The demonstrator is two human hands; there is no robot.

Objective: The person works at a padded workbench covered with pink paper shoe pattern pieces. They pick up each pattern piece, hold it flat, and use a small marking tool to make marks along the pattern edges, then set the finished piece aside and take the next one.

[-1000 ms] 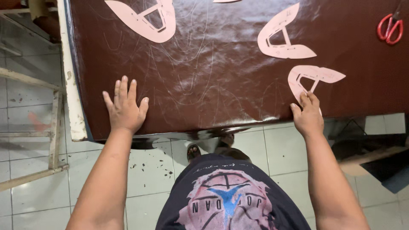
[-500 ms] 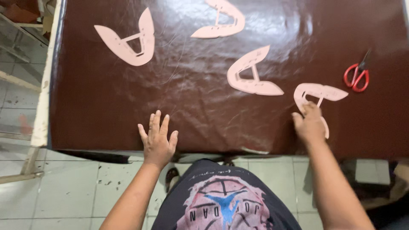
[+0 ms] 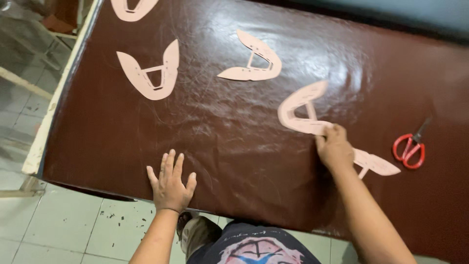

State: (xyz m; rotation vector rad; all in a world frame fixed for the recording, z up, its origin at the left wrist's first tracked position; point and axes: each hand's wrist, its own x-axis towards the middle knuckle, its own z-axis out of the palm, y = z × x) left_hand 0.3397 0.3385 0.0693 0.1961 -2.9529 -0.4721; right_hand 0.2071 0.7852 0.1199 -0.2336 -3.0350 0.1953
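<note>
One pink cutout (image 3: 376,164) lies half hidden under the right hand (image 3: 335,149), fingers curled; left hand (image 3: 170,183) fingers apart.

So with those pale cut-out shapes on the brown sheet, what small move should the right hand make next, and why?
Probably slide the pattern piece under its fingertips to a bare stretch of the brown leather sheet. The right hand touches that piece's lower edge and partly covers another piece, so the two seem crowded. The left hand lies flat, steadying the sheet near the table edge.
</note>
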